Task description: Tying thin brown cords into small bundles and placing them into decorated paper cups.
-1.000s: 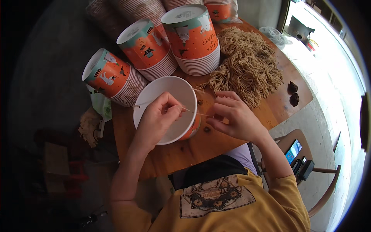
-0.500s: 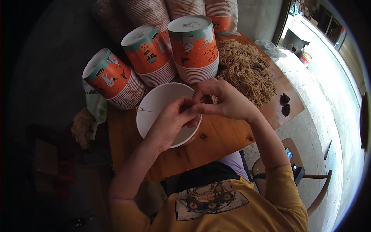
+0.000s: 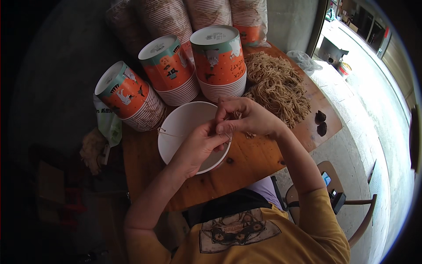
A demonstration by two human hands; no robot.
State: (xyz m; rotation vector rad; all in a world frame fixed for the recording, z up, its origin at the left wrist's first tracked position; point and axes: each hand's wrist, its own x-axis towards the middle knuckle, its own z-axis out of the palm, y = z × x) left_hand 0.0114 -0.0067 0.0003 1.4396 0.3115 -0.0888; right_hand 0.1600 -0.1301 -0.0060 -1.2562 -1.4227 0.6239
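Observation:
A white-lined paper bucket (image 3: 181, 118) stands upright at the table's front, its open mouth facing up. Through its left rim runs a thin tan cord (image 3: 172, 134), looped at the edge and stretching across the opening toward my hands. My left hand (image 3: 200, 147) is closed over the bucket's right half, fingers pinched together on the cord. Just beyond it, my right hand (image 3: 246, 116) is also closed, its thumb and fingertips meeting my left fingertips at the right rim. The fingers hide the cord's far end and the right side of the rim.
Upside-down stacks of orange and green buckets stand behind: a left stack (image 3: 127, 94), a middle stack (image 3: 169, 66) and a right stack (image 3: 218, 57). A heap of cut cords (image 3: 279, 88) lies to the right. Two dark lumps (image 3: 321, 123) rest near the right table edge (image 3: 336, 125).
My fingertips have drawn closer together, my right thumb now against my left hand. The whole view has shifted slightly, so the table and buckets sit a little lower.

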